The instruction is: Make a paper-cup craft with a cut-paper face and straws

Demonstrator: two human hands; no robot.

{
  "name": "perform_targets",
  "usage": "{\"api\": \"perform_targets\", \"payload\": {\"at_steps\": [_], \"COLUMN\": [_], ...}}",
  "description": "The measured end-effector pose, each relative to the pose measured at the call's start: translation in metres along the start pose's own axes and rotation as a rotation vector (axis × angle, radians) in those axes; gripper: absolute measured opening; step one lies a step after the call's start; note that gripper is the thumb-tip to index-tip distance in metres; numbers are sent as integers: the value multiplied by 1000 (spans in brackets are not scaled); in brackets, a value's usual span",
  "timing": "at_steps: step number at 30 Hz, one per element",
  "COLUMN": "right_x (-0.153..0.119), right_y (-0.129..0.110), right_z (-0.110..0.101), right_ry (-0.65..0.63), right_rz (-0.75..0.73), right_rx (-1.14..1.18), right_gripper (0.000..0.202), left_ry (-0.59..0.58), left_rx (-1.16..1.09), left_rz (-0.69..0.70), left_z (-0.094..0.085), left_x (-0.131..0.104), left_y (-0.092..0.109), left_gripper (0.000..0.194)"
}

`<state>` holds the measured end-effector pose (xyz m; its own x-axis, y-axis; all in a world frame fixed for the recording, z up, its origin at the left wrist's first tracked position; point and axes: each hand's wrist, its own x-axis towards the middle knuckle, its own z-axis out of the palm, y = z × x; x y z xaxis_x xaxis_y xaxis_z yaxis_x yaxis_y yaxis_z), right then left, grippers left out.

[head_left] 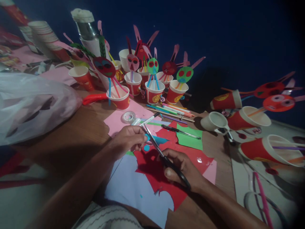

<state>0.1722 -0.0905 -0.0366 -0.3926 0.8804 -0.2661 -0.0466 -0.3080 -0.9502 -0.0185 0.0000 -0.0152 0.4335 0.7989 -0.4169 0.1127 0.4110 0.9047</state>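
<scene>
Blue paper (156, 140) — a small scrap of it — sits pinched in the fingertips of the left hand (128, 140), which is closed on its edge just above the red sheet (152, 168). The right hand (182, 168) is at four o'clock from the left, its fingers through the black handles of the scissors (164, 156) and clamped on them; the blades point toward eleven o'clock and meet the blue scrap, slightly parted at the tips. A small blue offcut (146, 148) lies just under the left fingers on the red sheet.

Below the red sheet, at six o'clock, a pale blue sheet (135, 187) lies on the wooden worktop (81, 133). A green sheet (190, 138) lies at two o'clock from the hands, with a dark pen (181, 132) across its upper edge. A pink sheet (119, 121) lies at twelve o'clock, carrying a roll of clear tape (128, 117) — a white marker (150, 119) rests just beside it.

Farther back at twelve o'clock stands a group of red paper cups (153, 92) with straws and round paper faces with long ears. At three o'clock more such cups (247, 119) lie on their sides. A white plastic bag (30, 105) fills the nine o'clock side.
</scene>
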Motion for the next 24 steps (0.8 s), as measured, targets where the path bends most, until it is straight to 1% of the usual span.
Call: {"api": "perform_targets", "payload": {"at_steps": [7,24], "right_x": [0,1], "right_y": [4,0], "right_z": [0,2], "right_ry": [-4,27], "right_rz": [-29,12], "right_rx": [27,52], "right_gripper": [38,33], "left_ry": [9,16], "left_rx": [4,-4], "left_rz": [-5,-19], "left_z": [0,-2], "left_x": [-1,1], "left_y": [0,-1], "left_gripper": [16,15]}}
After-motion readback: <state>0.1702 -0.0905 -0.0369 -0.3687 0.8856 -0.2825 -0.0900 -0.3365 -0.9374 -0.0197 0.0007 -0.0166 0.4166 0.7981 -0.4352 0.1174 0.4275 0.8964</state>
